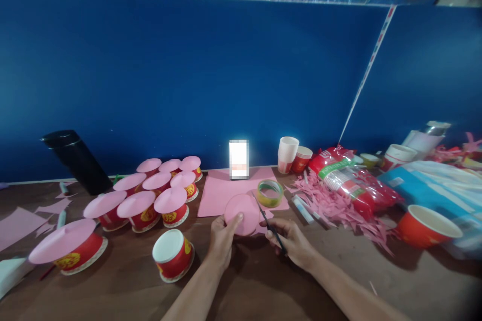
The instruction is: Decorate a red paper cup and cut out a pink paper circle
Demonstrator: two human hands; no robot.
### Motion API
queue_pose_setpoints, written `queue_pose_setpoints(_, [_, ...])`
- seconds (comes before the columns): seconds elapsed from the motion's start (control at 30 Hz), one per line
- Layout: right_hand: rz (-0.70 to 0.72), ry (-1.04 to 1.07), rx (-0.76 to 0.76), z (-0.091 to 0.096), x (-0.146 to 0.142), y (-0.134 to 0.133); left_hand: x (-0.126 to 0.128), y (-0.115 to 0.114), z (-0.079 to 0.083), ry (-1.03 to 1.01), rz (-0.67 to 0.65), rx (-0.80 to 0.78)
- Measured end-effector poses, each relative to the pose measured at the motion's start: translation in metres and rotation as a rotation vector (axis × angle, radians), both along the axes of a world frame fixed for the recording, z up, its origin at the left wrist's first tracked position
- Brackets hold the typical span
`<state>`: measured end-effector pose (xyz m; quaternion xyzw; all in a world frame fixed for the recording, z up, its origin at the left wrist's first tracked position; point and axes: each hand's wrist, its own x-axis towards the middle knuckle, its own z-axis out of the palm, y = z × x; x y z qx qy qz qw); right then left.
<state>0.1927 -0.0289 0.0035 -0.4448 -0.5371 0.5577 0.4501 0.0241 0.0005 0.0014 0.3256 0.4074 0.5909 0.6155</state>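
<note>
Between thumb and fingers my left hand [222,241] pinches a round pink paper disc [243,210]. My right hand [291,243] grips a pair of dark-handled scissors [276,235], whose blades lie along the disc's right edge. Whether the blades touch the paper, I cannot tell. Just behind the disc is a roll of yellow-green tape [270,193], resting on a pink paper sheet [216,190]. To the left of my hands stands a red paper cup [173,255] with a white top and a scalloped base.
Several red cups with pink cone tops [137,205] fill the left side, near a black flask [77,160]. A lit phone [239,159] stands at the back. Pink paper scraps [339,205], a red plastic package [346,175] and an orange-red cup [427,225] lie right.
</note>
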Motion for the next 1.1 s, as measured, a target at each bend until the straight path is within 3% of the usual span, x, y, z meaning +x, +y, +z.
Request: queue_pose_setpoints(1.1, [0.009,-0.045,0.007,-0.0048,0.0007,0.0006,-0.002,0.0006,0.0049,-0.014,0.054,0.001])
